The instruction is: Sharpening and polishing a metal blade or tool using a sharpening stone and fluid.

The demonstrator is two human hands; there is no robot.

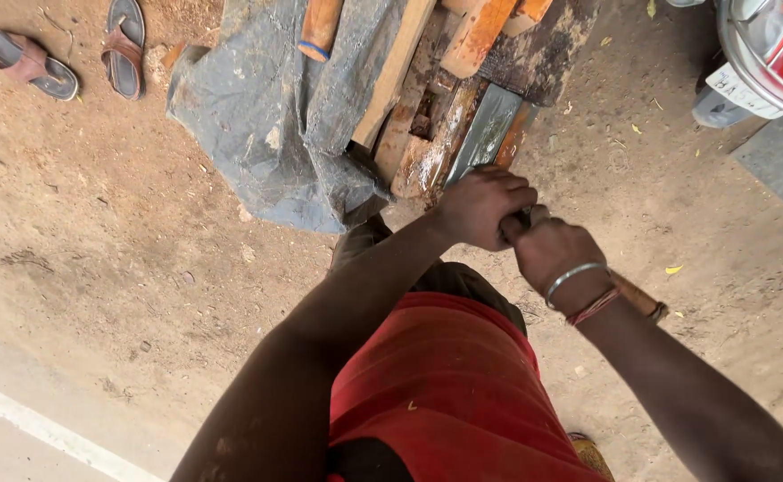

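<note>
Both hands sit together on one wooden handle: left hand (483,207) forward, fist wrapped tight round the shaft, right hand (555,254) just behind it, also clenched on it. Handle (638,295) tail sticks out past the right wrist, brown wood with a darker end. Tool head (488,132) is a flat grey metal blade, broad, dull, looks like an axe or adze type, can't tell which. It lies against the stack of timber (427,147) right in front of the hands, between two reddish boards.

Progress, as a judgement: work on the wood looks mid-way at best. Pale chipped patch on one board beside the blade suggests some cutting done; the rest of the stack looks untouched. No loose offcuts visible, so how much is left I can't say.

Grey tarp (266,116) drapes over the left part of the stack. Pair of sandals (70,54) well apart on the dirt, upper left
</note>
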